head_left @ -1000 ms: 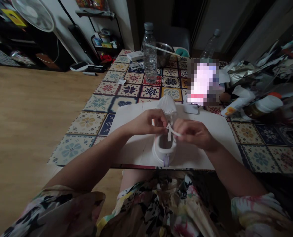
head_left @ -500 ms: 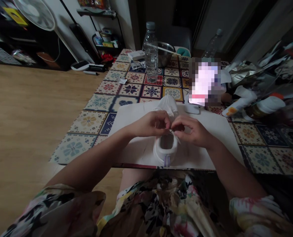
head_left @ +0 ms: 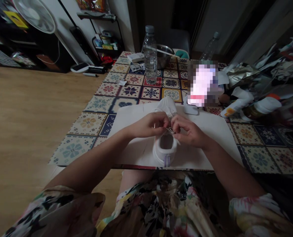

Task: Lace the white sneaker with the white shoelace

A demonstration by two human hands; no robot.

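A small white shoe point(head_left: 165, 152) stands on a white sheet point(head_left: 210, 131), heel toward me, with a purple tab at the back. My left hand point(head_left: 147, 125) and my right hand point(head_left: 187, 131) meet over the shoe's opening. Both are closed in a pinch on its white lace point(head_left: 171, 130), fingertips almost touching. The shoe's toe point(head_left: 168, 104) shows beyond my fingers.
The sheet lies on a patterned mat point(head_left: 104, 102) over a wooden floor point(head_left: 25, 108). A water bottle point(head_left: 150, 56), a metal bowl point(head_left: 164, 54) and a second bottle point(head_left: 210, 49) stand further back. Clutter with white bottles point(head_left: 259, 107) fills the right. A fan point(head_left: 35, 14) stands far left.
My right hand has moved in from the right, and the lace end it held out is now drawn close over the shoe's opening. My hands have come together.
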